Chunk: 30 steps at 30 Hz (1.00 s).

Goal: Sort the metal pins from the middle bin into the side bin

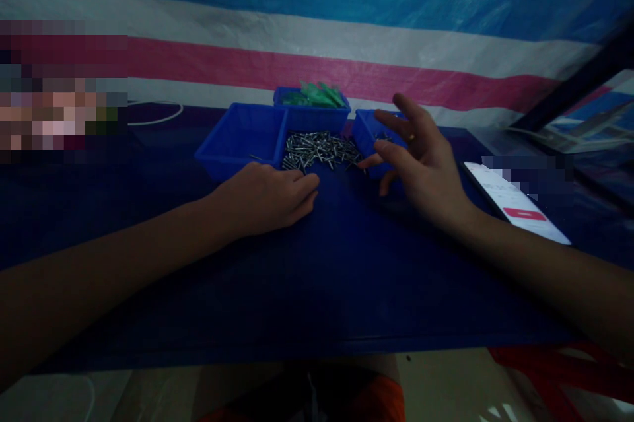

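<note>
A heap of thin silvery metal pieces (321, 148), like nails or screws, lies on the dark blue table (347, 263) between blue plastic bins. At the heap's near left edge rests my left hand (270, 197), its fingers curled together; whatever they may hold is hidden. Just behind that hand stands the left blue bin (238, 138), with a thin piece visible near its front rim. My right hand (421, 158) is raised with fingers spread, in front of the right blue bin (366, 131), which contains some metal pieces and is partly covered by the hand.
Behind the heap, a back blue bin (317, 118) holds green plastic packets (319, 95). A lit phone (515, 204) lies to the right of my right hand. A white cable (158, 119) loops at the left. Striped sheeting (317, 26) hangs behind the table.
</note>
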Each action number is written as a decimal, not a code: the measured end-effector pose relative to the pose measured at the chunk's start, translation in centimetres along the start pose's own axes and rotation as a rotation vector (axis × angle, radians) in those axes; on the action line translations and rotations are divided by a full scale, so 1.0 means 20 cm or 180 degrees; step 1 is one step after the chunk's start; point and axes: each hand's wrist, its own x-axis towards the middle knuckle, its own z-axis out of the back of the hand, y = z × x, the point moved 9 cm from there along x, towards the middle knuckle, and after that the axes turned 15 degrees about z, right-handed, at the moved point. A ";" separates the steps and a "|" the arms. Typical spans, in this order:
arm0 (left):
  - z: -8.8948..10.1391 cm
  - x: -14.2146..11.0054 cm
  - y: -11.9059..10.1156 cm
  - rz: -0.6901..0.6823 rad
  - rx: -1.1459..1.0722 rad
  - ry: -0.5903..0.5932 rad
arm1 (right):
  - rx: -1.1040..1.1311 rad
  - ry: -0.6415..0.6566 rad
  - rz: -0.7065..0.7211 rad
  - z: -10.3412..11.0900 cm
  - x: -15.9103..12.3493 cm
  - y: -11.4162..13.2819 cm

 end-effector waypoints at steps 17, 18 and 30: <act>0.03 -0.02 -0.04 -0.0388 0.0103 -0.0402 | -0.1276 0.2227 0.0642 -0.27 -0.10 0.03; 0.03 -0.02 -0.04 -0.0380 0.0115 -0.0407 | -0.1270 0.2249 0.0636 -0.28 -0.10 0.03; 0.02 -0.02 -0.03 -0.0320 0.0100 -0.0261 | -0.1752 0.2110 0.0434 -0.24 -0.09 0.02</act>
